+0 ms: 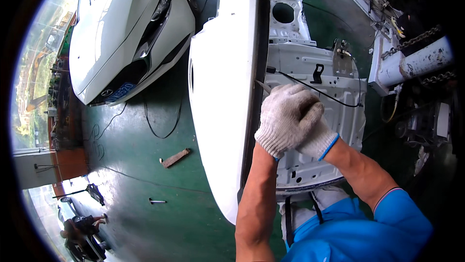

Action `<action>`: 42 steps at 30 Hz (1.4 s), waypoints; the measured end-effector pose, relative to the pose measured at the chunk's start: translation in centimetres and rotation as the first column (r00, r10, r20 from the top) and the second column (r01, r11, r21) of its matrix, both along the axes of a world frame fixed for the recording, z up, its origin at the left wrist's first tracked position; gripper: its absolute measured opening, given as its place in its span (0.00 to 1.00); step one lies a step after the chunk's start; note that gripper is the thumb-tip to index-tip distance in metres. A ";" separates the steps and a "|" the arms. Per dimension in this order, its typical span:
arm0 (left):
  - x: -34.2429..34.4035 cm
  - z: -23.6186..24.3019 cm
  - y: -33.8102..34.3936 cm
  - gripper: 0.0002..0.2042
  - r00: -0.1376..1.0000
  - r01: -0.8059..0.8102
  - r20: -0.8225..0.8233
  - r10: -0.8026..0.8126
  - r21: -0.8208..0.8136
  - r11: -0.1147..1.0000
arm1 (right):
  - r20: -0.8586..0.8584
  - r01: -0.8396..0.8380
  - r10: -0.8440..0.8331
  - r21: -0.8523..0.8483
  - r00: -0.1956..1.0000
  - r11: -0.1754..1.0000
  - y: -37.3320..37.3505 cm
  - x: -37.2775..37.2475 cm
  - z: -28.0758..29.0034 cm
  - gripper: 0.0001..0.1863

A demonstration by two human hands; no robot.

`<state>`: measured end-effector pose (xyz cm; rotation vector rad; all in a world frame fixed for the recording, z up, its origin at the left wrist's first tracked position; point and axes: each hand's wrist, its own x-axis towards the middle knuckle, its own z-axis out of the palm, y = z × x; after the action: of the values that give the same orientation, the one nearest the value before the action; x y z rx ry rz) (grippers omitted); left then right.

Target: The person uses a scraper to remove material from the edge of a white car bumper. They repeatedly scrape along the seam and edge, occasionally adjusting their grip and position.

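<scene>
Both my hands, in off-white knitted gloves, are closed together over the inner side of a white car door (220, 82). My left hand (283, 121) lies uppermost, and my right hand (317, 136) is partly hidden behind it. A narrow, pointed grey tool (262, 86) sticks out from the gloves; its handle is covered. Its tip is at the dark strip (256, 78) along the door's long edge. Which hand bears the tool is unclear. Just beyond the gloves, a black cable (317, 89) crosses the pressed-metal inner panel (298, 61).
A white car (126, 29) stands at the far left. On the green floor lie a brown block (176, 158), a small metal tool (157, 201) and a loose cable (162, 136). At right are a white metal beam (414, 61) and chains (416, 39). A person (80, 230) is at lower left.
</scene>
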<state>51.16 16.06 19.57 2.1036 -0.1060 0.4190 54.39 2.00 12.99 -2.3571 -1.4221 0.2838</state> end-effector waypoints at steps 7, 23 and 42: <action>-1.3 -0.7 0.1 0.09 0.999 0.015 0.033 -0.012 -0.092 0.996 | -0.196 -0.111 0.048 -0.326 0.979 0.939 0.0 -0.8 2.4 0.31; -1.3 0.9 -1.9 0.09 0.998 0.039 0.048 -0.047 0.155 0.987 | -0.226 -0.040 0.094 0.235 0.970 0.971 -2.9 -2.0 -0.9 0.28; -7.4 0.4 -8.9 0.16 0.927 -0.230 0.277 0.254 -0.116 0.966 | -0.785 0.331 -0.227 -0.030 0.576 0.943 -2.6 -1.0 1.4 0.14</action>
<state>43.79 7.13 20.00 1.9690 0.0025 0.8676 53.34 -0.63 14.42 -1.8951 -0.5960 0.9691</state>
